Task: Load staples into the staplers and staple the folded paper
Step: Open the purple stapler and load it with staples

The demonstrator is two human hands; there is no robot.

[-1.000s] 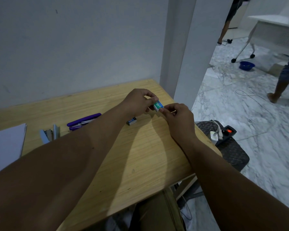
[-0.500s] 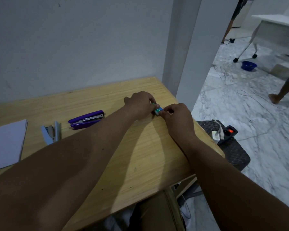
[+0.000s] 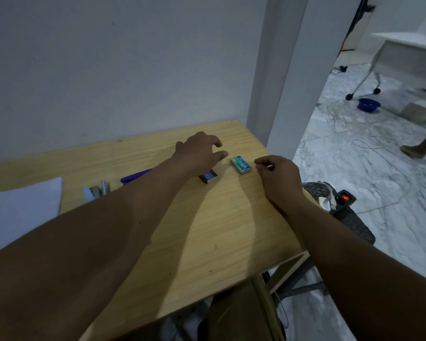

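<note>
**Head view: staple strip pinched in the right hand, green box lying between the hands**

The right hand is curled, with thumb and forefinger closed on a thin pale sliver that looks like a strip of staples. At its nine o'clock, just beside those fingertips and not touching them, a green staple box lies flat on the wooden table. Its label carries white print too blurred to read. Further toward nine o'clock the left hand hovers palm down, fingers loosely spread and holding nothing. A smaller dark blue box sits at its six o'clock, partly under the wrist, its lettering also unreadable. Beyond the left forearm a purple stapler shows only in part. A pale blue stapler lies opened up near it. A stack of white paper lies at the table's nine o'clock edge.
</note>
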